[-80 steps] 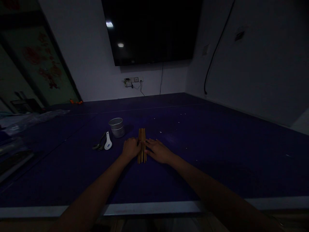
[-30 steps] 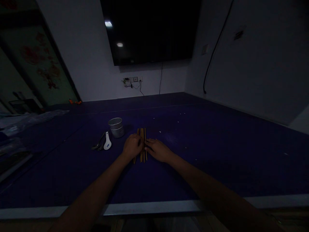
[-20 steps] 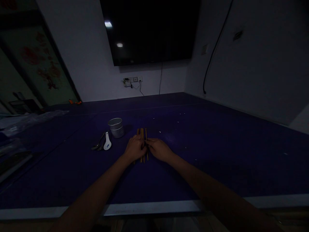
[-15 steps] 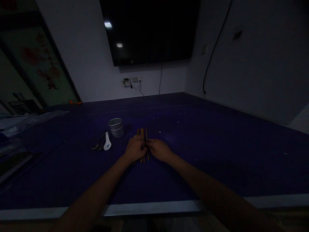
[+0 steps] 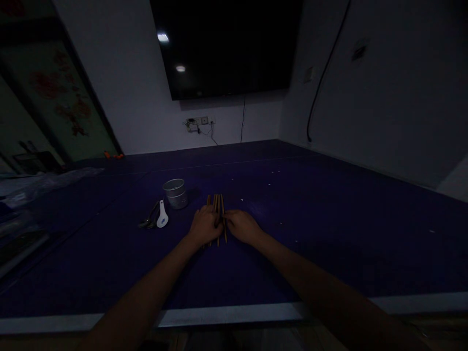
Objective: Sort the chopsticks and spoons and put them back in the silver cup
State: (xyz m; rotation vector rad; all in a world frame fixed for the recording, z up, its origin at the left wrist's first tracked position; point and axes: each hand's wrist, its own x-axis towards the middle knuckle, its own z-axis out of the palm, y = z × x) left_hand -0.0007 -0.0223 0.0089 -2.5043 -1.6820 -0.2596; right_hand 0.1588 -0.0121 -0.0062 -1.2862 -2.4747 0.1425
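Several wooden chopsticks (image 5: 218, 201) lie side by side on the dark purple tabletop, pointing away from me and slightly spread. My left hand (image 5: 205, 224) lies over them with its fingers curled down, closed on the sticks and hiding their middles. The tips of my right hand (image 5: 241, 226) are pressed together against the rightmost chopstick (image 5: 224, 235), which stands a little apart from the rest. Both thumbs are near each other between the sticks. The room is dim, so the exact finger contact is hard to make out.
Left of the chopsticks stands a silver metal cup (image 5: 176, 194). Beside it lie a white soup spoon (image 5: 163, 216) and dark metal spoons (image 5: 147, 223). Clear plastic wrapping (image 5: 54, 180) is at the far left. Small white scraps dot the tabletop (image 5: 329, 204); its pale front edge (image 5: 234, 313) is near me.
The chopsticks have gone from a tight bundle to a spread row. My left hand has shifted right over them, and the rightmost chopstick has moved right with my right fingertips.
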